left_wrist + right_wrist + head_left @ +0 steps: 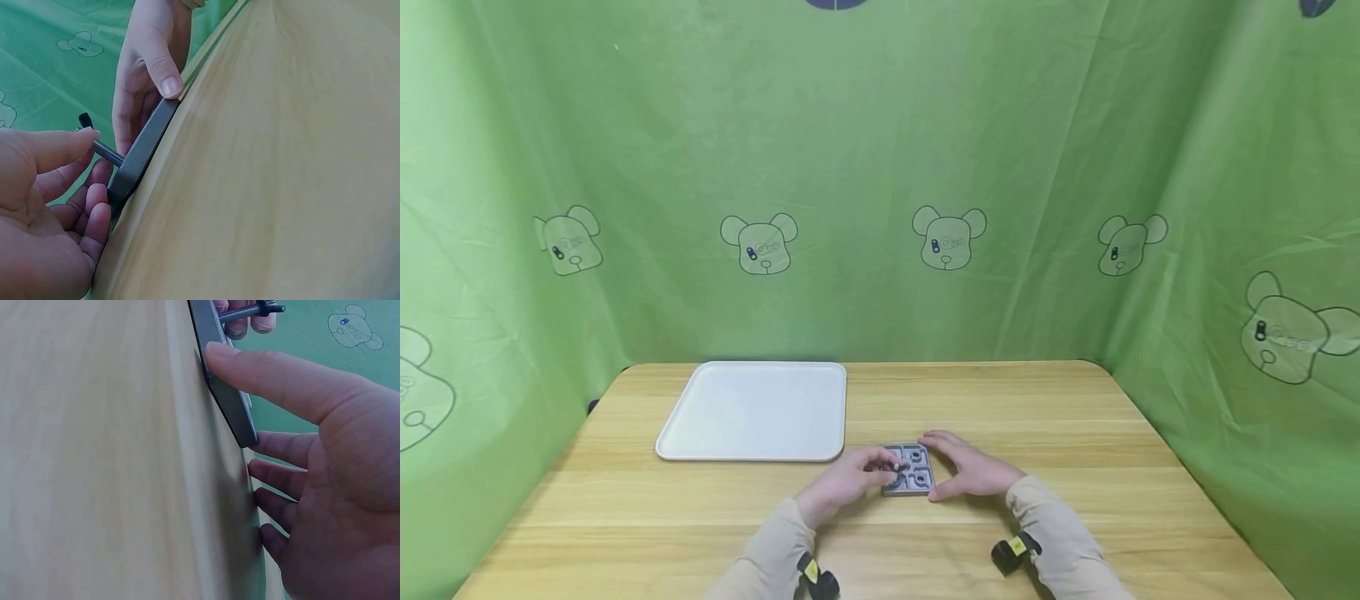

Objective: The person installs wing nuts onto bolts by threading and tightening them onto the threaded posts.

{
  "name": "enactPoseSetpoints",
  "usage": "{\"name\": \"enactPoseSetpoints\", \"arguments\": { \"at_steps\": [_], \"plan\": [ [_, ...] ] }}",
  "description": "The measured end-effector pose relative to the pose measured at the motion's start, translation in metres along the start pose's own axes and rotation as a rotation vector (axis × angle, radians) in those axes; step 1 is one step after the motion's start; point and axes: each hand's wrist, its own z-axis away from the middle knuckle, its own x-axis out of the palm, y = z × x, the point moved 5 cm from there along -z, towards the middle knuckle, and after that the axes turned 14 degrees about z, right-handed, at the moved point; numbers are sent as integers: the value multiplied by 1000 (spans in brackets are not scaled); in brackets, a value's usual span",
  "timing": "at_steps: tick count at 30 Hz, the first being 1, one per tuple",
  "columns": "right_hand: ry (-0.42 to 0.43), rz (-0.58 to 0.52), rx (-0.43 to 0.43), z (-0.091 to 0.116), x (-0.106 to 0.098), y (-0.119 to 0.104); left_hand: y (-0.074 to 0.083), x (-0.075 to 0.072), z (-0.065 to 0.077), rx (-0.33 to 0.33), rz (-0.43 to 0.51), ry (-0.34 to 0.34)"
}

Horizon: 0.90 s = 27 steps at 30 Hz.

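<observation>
A grey square plate with round bosses and raised ribs lies flat on the wooden table. From it stands a threaded bolt with a small dark crosspiece at its top. The left hand pinches the bolt's upper end between thumb and forefinger, its other fingers curled beside the plate. At the plate's right side, the right hand holds the edges, thumb on the near one and forefinger at the far corner. The right wrist view shows the plate's dark side under that thumb.
A white rectangular tray lies on the table at the back left, beyond the left hand. Green curtains with bear-head prints hang behind and on both sides. Each sleeve carries a black wrist camera.
</observation>
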Motion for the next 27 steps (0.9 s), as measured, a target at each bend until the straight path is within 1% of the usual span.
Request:
{"name": "enactPoseSetpoints", "arguments": {
  "at_steps": [4,8,13,21,27],
  "plan": [
    [4,9,1,-1,1,1,1,1,1,-15,1,4],
    [4,7,0,-1,1,2,0,1,1,-20,-11,6],
    [-4,7,11,0,2,2,-1,2,1,-26,-1,5],
    [-5,9,7,0,1,1,-2,4,2,-31,-9,-2],
    [-2,7,6,-1,1,2,-2,4,2,-24,-33,-6]
  ]
}}
